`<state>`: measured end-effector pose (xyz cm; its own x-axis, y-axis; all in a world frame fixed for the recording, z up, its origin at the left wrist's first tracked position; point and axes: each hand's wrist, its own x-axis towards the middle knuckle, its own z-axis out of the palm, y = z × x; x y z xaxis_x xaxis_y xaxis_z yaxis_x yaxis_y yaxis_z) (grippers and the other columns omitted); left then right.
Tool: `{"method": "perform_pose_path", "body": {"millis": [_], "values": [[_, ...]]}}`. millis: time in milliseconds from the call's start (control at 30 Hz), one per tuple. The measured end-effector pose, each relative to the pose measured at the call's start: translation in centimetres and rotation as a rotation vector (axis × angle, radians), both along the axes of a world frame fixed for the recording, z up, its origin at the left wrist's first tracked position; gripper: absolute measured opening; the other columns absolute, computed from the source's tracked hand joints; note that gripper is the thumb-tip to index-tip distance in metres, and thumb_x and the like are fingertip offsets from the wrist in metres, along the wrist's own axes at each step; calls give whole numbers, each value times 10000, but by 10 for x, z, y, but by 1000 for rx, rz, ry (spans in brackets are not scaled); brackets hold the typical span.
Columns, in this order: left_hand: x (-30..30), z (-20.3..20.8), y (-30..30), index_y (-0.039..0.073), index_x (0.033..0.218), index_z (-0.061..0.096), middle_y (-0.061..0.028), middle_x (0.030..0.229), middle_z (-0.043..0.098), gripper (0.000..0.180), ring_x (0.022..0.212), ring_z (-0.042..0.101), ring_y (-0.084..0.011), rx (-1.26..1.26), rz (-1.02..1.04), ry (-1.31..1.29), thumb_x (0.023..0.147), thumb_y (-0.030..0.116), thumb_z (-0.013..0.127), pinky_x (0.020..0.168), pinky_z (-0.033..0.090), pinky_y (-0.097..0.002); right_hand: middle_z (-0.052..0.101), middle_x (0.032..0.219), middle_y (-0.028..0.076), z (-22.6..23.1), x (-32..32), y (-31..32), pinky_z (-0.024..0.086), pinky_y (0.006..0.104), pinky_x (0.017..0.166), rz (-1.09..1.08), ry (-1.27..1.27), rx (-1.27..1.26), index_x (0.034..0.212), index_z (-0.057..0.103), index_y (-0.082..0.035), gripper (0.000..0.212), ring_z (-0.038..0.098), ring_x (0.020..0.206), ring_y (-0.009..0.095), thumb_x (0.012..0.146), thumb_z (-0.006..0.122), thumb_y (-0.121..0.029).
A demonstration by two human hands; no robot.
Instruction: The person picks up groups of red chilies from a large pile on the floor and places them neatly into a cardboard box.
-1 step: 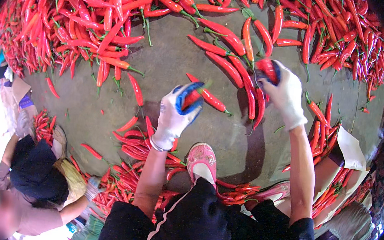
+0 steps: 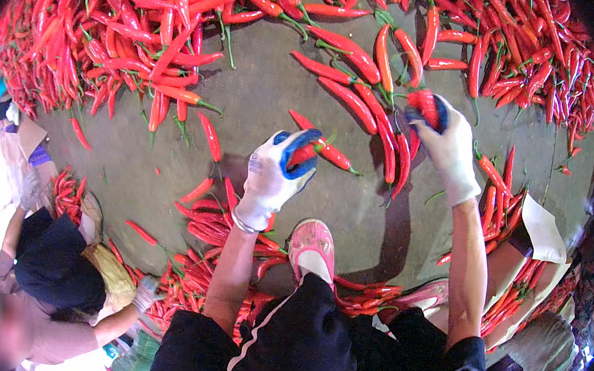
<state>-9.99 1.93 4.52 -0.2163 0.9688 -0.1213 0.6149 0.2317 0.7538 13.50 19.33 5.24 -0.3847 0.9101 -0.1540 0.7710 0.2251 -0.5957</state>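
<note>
White gloves with blue palms cover both hands. My left hand [image 2: 269,175] is closed around a red chili pepper [image 2: 303,158], over the floor left of centre. Farther right, my right hand [image 2: 453,148] grips another red chili [image 2: 423,106], partly hidden by its fingers and smeared by motion. Between the hands, several long red chilies [image 2: 350,105] with green stems lie loosely on the grey floor [image 2: 265,79]. One loose chili [image 2: 337,156] rests just beyond my left hand's fingers.
Large chili heaps lie at the far left [image 2: 132,27] and far right [image 2: 526,43]. A smaller pile [image 2: 191,276] spreads by my pink shoe [image 2: 314,242]. At the left sits a co-worker, one gloved hand [image 2: 146,294] at that pile. Cardboard [image 2: 544,232] stands at right.
My right hand has shifted slightly right with its chili. My left hand has turned a little, and its chili sits lower. The chilies on the floor have not moved.
</note>
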Motion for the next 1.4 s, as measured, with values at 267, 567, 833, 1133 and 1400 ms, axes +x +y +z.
{"method": "perform_pose_path", "body": {"millis": [267, 567, 833, 1133, 1400], "values": [[6, -14, -1, 161, 1102, 657, -103, 857, 610, 483, 754, 640, -303, -106, -183, 363, 649, 234, 805, 646, 518, -397, 548, 752, -48, -7, 45, -53, 380, 209, 559, -447, 672, -888, 983, 602, -89, 249, 478, 608, 48, 925, 606, -331], [104, 6, 15, 34, 1007, 687, -3, 718, 646, 348, 656, 544, -55, -536, -51, -661, 756, 243, 809, 637, 484, -266, 601, 927, 33, -1, 104, -94, 467, 262, 633, -859, 1303, -864, 1168, 543, -61, 322, 570, 757, 142, 938, 565, -285], [160, -14, 21, 166, 1248, 569, -125, 961, 617, 522, 779, 645, -334, -112, -242, -184, 748, 205, 715, 694, 524, -420, 623, 977, 66, 7, 154, -83, 528, 351, 804, -948, 1122, -490, 1106, 580, -42, 259, 625, 832, 191, 945, 534, -240], [99, -25, 32, 204, 1259, 552, -63, 920, 541, 429, 756, 604, -201, -9, -747, 616, 831, 202, 560, 583, 497, -360, 668, 1002, 152, -41, 152, -85, 488, 344, 839, -403, -109, -208, 1212, 557, 9, 481, 645, 916, 253, 813, 693, -224], [73, -9, 22, 234, 1226, 577, -36, 1036, 555, 442, 776, 599, -177, 229, -923, 567, 786, 192, 557, 597, 500, -315, 675, 940, 166, 6, 89, -76, 505, 391, 795, -421, -12, -55, 1049, 624, -37, 433, 651, 895, 355, 696, 786, -226]]}}
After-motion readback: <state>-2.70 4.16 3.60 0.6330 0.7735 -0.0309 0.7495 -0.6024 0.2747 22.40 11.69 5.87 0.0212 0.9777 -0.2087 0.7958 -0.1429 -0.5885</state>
